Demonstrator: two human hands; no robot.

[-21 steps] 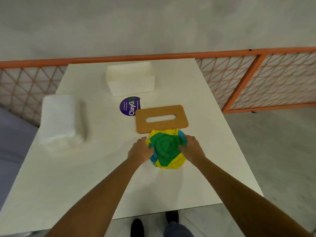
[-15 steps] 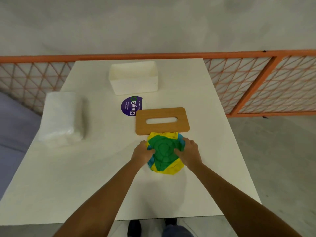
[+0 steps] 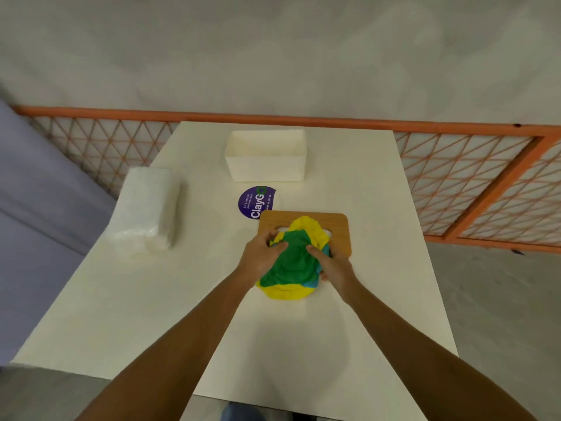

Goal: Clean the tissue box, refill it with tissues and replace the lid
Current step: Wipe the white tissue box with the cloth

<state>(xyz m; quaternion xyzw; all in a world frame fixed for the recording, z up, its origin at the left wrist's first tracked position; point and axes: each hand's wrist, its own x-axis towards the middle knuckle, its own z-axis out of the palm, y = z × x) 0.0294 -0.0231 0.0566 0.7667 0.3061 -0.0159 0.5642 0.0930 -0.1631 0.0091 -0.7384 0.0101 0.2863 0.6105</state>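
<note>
Both hands grip a green, yellow and blue cloth near the table's centre. The left hand has fingers closed on the cloth's left side; the right hand has fingers closed on its right side. The cloth covers part of the wooden lid. The open white tissue box stands near the far edge. The tissue pack lies along the left edge.

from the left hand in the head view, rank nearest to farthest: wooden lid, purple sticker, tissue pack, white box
From the left hand:
1. Wooden lid, just ahead, under the cloth.
2. Purple sticker, beyond the lid's left corner.
3. Tissue pack, far left, and white box, at the back: too close to call.
</note>
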